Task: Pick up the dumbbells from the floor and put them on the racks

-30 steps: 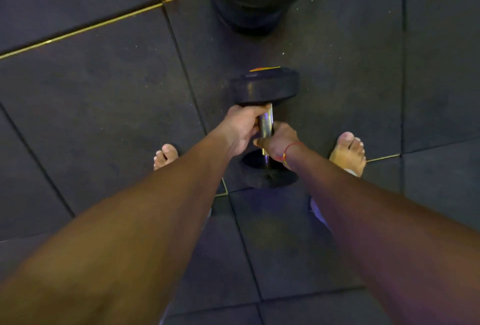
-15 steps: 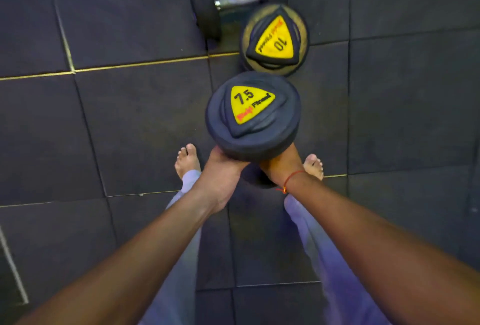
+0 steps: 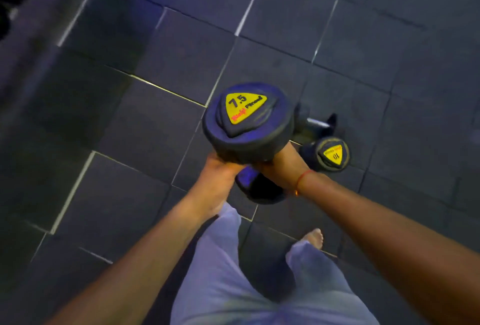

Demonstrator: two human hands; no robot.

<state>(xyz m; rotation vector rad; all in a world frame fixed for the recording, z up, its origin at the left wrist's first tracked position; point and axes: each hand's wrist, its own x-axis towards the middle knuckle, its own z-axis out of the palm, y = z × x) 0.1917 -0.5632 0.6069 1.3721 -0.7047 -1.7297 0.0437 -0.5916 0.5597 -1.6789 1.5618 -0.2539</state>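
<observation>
The floor (image 3: pixel 155 142) now streams past at a slant: I have turned from the pickup spot. The 7.5 dumbbell (image 3: pixel 248 122) stays upright, off the ground, my left hand (image 3: pixel 220 176) and right hand (image 3: pixel 280 166) clenched on its handle. The 10 dumbbell (image 3: pixel 330 154) remains down. Rack carry begins.

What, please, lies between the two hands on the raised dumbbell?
In the head view, the dumbbell's lower weight head fills the gap between the left hand and right hand; its handle is hidden.
</observation>
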